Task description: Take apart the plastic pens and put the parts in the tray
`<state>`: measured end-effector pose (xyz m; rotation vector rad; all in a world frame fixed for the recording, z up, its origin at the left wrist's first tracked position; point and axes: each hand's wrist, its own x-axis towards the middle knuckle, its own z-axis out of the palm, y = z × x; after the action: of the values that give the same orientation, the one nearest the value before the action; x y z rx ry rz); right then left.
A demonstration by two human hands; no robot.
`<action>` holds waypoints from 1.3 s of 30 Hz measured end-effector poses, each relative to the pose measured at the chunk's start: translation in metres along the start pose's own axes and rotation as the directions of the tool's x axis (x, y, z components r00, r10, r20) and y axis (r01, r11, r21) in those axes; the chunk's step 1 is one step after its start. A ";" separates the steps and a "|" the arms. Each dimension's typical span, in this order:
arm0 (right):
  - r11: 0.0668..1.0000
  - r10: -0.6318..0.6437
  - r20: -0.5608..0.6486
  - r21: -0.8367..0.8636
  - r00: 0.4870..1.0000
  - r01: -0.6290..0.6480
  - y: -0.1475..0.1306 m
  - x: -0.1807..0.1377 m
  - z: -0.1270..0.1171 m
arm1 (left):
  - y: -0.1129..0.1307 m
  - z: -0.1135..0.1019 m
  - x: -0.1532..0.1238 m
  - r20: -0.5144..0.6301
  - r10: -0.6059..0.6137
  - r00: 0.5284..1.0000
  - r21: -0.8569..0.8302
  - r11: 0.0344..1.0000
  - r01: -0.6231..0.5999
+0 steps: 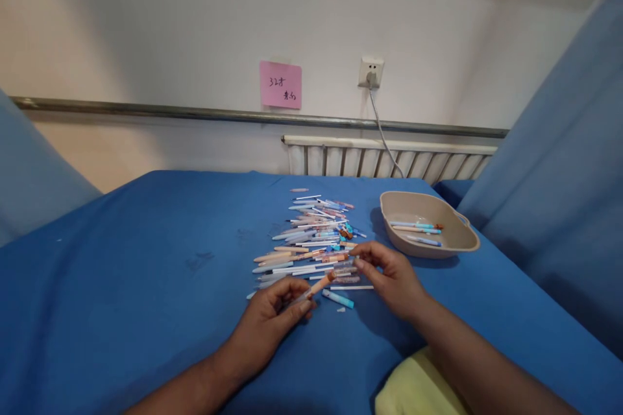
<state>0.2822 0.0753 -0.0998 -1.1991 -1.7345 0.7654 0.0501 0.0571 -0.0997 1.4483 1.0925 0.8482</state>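
Observation:
My left hand (267, 321) is closed round a pen with an orange end (322, 283), which points up and to the right. My right hand (395, 279) is over the right side of the pile, thumb and forefinger pinched; what lies between them, if anything, is too small to make out. Beneath and beyond both hands spreads a pile of pen parts (304, 233): white, pale blue and peach barrels, thin white refills and small coloured pieces. A light-blue pen cap (337, 299) lies between my hands, close to a tiny white piece (341, 310).
A beige basin (460, 241) holding several pens stands on the blue-covered table (121, 272) to the right. A pink note (281, 85) and a socket with a plugged-in cable (371, 72) are on the wall. Behind the table is a white radiator (335, 159); blue curtains hang at both sides.

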 end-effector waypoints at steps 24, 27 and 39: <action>0.809 0.097 0.036 0.579 0.995 -0.100 -0.027 -0.013 0.019 | 0.000 -0.001 -0.003 0.094 0.019 0.995 0.120 0.992 -0.031; 0.785 0.108 0.061 0.607 0.992 -0.123 -0.028 -0.013 0.022 | -0.002 0.000 -0.003 0.123 0.018 0.992 0.123 0.992 -0.033; 0.860 0.130 -0.013 0.500 0.991 -0.106 -0.024 -0.008 0.016 | 0.000 0.000 -0.003 0.099 0.016 0.995 0.103 0.994 -0.026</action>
<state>0.2590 0.0593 -0.0886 -0.9557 -1.3137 1.1681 0.0487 0.0544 -0.0999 1.5737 1.0618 0.7354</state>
